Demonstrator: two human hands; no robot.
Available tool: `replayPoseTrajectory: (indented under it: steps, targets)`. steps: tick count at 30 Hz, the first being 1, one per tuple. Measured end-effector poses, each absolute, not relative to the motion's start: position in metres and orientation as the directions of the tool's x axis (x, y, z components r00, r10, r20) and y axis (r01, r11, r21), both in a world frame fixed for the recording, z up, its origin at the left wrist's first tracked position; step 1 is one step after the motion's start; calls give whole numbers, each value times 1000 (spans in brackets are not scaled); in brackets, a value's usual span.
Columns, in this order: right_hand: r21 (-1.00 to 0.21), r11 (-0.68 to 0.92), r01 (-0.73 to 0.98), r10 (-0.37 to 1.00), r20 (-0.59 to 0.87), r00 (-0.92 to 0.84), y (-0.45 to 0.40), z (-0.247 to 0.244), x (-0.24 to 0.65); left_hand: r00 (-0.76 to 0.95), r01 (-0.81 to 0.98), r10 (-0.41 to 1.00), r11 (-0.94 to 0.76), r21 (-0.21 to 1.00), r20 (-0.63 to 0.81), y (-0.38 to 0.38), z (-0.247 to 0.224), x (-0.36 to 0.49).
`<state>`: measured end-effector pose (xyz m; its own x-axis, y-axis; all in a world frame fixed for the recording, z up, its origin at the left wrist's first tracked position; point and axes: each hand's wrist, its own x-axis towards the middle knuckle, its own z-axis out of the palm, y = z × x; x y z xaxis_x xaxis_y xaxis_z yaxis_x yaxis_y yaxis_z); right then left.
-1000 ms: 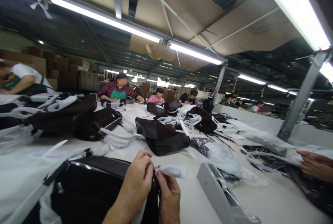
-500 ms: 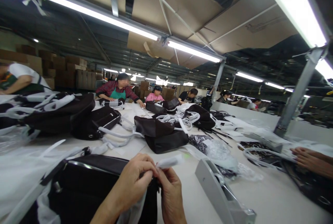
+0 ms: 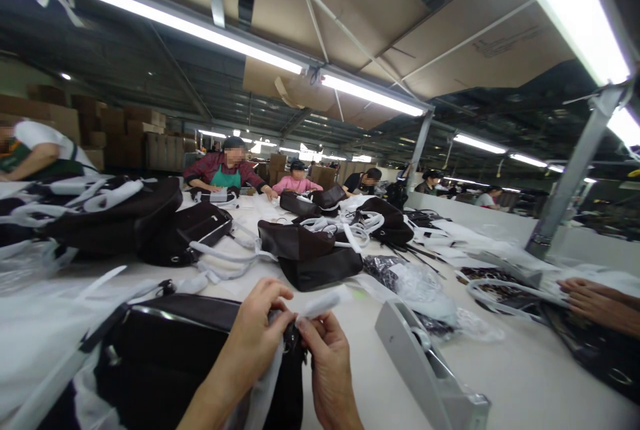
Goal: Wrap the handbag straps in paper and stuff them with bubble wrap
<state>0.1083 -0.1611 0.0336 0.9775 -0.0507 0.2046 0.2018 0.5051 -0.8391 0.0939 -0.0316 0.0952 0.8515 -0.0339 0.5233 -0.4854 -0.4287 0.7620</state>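
Slightly parted now, right grip [image 3: 330, 358] pinches a strip [image 3: 326, 301] and left grip [image 3: 256, 325], its hold unclear, has a bag [image 3: 167, 353] just below

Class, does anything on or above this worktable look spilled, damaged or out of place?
One oddity: overhead, a cardboard flap curls from the flatter cardboard panels, as if loose. The worktable is cluttered, but nothing looks plainly spilled, and the black bag by the left hand shows no visible damage.

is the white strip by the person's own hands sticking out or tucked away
Sticking out: the white strip extends beyond the left hand and right hand, its far end clear of both.
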Motion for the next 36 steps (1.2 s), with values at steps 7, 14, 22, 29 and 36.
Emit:
replayPoseTrajectory:
  steps: [7,14,22,29,36]
  targets:
    - [-847,484,222,-56,223,973,-162,31,109,892,-424,-83,-490,761,444,-31,98,91]
    - [-873,443,205,-33,212,977,-168,37,104,903,-409,-104,-510,757,417,-37,101,88]
    - [-901,388,191,-13,202,979,-179,45,103,882,-450,-158,-562,694,444,-44,99,88]
    - [-916,359,180,68,218,974,-181,48,99,897,-396,-125,-650,648,423,-48,97,93]
    - [-884,456,97,60,139,988,-186,39,104,903,-362,-83,-675,643,421,-48,93,95]
